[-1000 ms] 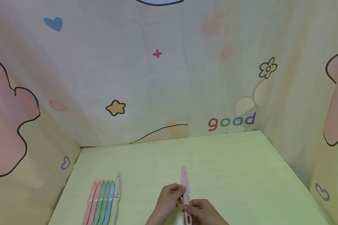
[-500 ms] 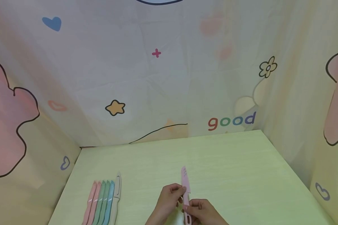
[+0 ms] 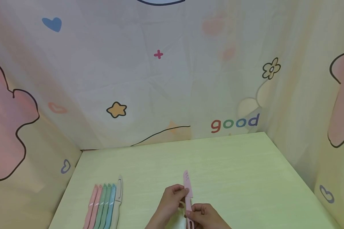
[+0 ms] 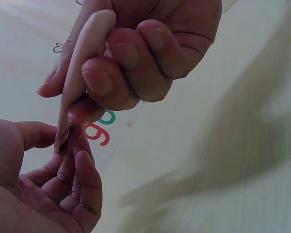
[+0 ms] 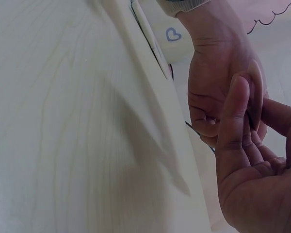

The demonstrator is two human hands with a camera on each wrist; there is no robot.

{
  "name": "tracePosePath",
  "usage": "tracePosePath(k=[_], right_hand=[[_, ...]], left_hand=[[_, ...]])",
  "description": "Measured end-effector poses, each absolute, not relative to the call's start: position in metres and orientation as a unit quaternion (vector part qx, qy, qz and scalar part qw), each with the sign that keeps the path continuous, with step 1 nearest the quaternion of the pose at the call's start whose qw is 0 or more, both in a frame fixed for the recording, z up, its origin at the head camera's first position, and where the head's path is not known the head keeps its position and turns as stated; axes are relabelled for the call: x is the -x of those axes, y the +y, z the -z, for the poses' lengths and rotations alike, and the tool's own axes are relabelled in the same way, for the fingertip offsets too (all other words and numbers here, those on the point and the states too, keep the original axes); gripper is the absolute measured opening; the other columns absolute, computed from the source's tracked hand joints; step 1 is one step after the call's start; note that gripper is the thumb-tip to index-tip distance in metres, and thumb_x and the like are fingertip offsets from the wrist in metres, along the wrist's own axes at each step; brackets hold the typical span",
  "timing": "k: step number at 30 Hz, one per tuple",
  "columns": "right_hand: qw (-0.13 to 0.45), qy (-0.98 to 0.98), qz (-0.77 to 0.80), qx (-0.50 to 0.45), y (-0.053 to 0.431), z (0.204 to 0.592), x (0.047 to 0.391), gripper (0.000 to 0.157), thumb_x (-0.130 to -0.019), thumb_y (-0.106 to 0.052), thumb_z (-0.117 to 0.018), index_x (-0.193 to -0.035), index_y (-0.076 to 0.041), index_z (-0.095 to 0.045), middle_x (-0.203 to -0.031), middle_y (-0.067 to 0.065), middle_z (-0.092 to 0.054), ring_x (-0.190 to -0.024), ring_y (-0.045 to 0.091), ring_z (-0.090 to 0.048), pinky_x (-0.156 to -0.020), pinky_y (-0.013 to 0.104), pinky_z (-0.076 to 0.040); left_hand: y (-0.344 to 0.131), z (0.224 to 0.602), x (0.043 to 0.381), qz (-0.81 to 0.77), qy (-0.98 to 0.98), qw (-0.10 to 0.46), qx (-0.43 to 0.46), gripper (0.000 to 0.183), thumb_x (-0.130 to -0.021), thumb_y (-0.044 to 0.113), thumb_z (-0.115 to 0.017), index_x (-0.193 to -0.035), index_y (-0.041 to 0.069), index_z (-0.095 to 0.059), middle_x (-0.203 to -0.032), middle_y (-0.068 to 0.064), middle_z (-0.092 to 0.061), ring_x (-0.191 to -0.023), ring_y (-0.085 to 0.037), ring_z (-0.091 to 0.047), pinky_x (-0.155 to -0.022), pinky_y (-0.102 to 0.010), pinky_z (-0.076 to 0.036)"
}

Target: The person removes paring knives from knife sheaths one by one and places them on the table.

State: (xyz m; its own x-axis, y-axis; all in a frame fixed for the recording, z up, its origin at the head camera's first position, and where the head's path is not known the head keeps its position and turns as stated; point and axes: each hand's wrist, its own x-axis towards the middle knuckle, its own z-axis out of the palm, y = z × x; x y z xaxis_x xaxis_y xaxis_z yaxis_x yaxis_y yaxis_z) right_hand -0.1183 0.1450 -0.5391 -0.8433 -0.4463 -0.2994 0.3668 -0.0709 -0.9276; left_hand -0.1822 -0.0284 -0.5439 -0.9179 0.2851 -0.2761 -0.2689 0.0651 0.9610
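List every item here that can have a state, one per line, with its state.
Pink knife: held off the table, in both hands; cannot tell if its blade is covered
Left hand: pinching the pink knife, nearer its tip
Right hand: gripping its handle
Pink pair: lying side by side
Green pair: lying side by side
Blue one: lying beside them
White knife: lying at the row's right end
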Motion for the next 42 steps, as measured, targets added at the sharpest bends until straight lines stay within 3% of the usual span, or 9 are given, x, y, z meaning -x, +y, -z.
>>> tracePosePath(k=[10,13,17,27,42], right_hand=[[0.282,0.625,0.727,0.035,0.144,0.537,0.117,0.026,-0.101,-0.023,-0.067,-0.100,0.003,-0.069,-0.074,-0.004,-0.071,-0.065,0.003,-0.064,-0.061,0.017,-0.056],[0.278,0.625,0.728,0.035,0.144,0.538,0.117,0.031,-0.100,-0.022,-0.067,-0.107,0.008,-0.068,-0.073,-0.005,-0.071,-0.064,0.002,-0.063,-0.061,0.017,-0.055],[0.271,0.623,0.733,0.031,0.144,0.536,0.117,0.035,-0.100,-0.021,-0.068,-0.115,0.010,-0.065,-0.072,-0.006,-0.070,-0.063,0.002,-0.062,-0.060,0.016,-0.055],[0.268,0.623,0.734,0.043,0.145,0.538,0.117,0.026,-0.102,-0.017,-0.065,-0.111,0.008,-0.065,-0.072,-0.007,-0.069,-0.063,0.001,-0.062,-0.060,0.016,-0.054],[0.260,0.630,0.731,0.036,0.145,0.540,0.118,0.033,-0.101,-0.016,-0.065,-0.115,0.014,-0.061,-0.075,-0.006,-0.066,-0.060,0.001,-0.056,-0.056,0.014,-0.050]], left_hand=[[-0.030,0.542,0.190,-0.699,0.688,0.194,-0.013,0.028,-0.099,0.023,-0.069,-0.111,-0.002,-0.070,-0.089,-0.005,-0.077,-0.076,-0.012,-0.069,-0.068,-0.027,-0.061],[-0.031,0.540,0.191,-0.700,0.688,0.191,-0.019,0.028,-0.099,0.023,-0.069,-0.110,-0.002,-0.071,-0.090,-0.005,-0.077,-0.077,-0.013,-0.070,-0.071,-0.028,-0.062],[-0.031,0.541,0.192,-0.701,0.687,0.191,-0.021,0.028,-0.099,0.023,-0.069,-0.109,-0.003,-0.071,-0.089,-0.004,-0.077,-0.076,-0.012,-0.070,-0.072,-0.028,-0.063],[-0.030,0.544,0.192,-0.702,0.687,0.187,-0.022,0.027,-0.100,0.020,-0.069,-0.109,-0.004,-0.072,-0.088,-0.006,-0.078,-0.075,-0.012,-0.071,-0.073,-0.029,-0.064],[-0.028,0.541,0.192,-0.701,0.691,0.175,-0.019,0.024,-0.099,0.017,-0.070,-0.107,-0.005,-0.073,-0.088,-0.009,-0.079,-0.072,-0.011,-0.070,-0.071,-0.028,-0.063]])
